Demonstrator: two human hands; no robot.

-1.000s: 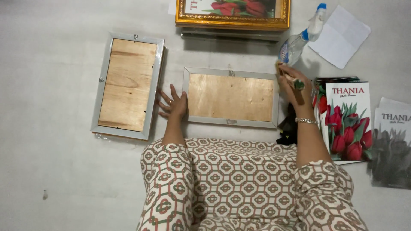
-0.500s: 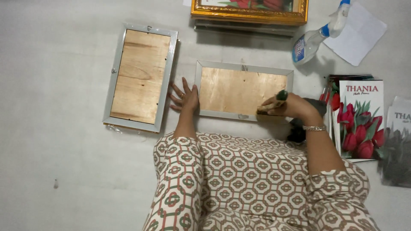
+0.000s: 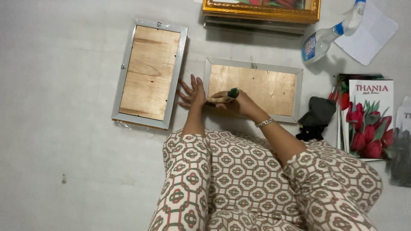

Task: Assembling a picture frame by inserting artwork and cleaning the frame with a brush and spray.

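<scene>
Right hand [image 3: 233,100] has come from the frame's [image 3: 254,88] right edge a second ago to its lower-left corner, grip closed on a green-handled tool [image 3: 223,97], tip at the backing edge. Left hand [image 3: 192,94] stays flat, open, beside that corner (bracing, probably). Frame lies face-down on the floor [image 3: 64,162]; second frame [image 3: 150,72] unmoved.

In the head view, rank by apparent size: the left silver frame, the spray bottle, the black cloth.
1. Left silver frame, clearly largest.
2. Spray bottle and black cloth look about alike; the bottle is longer, the cloth bulkier, so I won't rank them.
</scene>
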